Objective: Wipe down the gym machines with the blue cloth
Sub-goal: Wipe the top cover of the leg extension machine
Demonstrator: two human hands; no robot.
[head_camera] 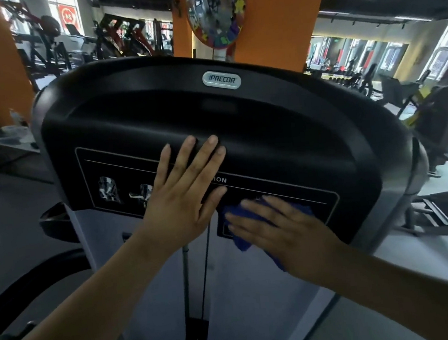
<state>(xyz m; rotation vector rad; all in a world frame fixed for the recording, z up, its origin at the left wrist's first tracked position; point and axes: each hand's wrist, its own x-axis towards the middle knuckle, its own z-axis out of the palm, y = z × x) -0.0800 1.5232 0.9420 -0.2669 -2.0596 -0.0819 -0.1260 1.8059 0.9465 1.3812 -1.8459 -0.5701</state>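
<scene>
both your arms are in shot, bare all the way: left forearm (80, 304) comes in from the lower left corner, right forearm (403, 284) from the lower right edge, bare skin right up to the frame border on each. left hand (182, 198) at centre frame and right hand (285, 232) just below-right of it, both bare, seen from the back. nails (213, 140) on your left hand cut short, plain, rounded. fingers slim, knuckle lines faint on the right. forearm undersides sit in shadow near the bottom edge
</scene>
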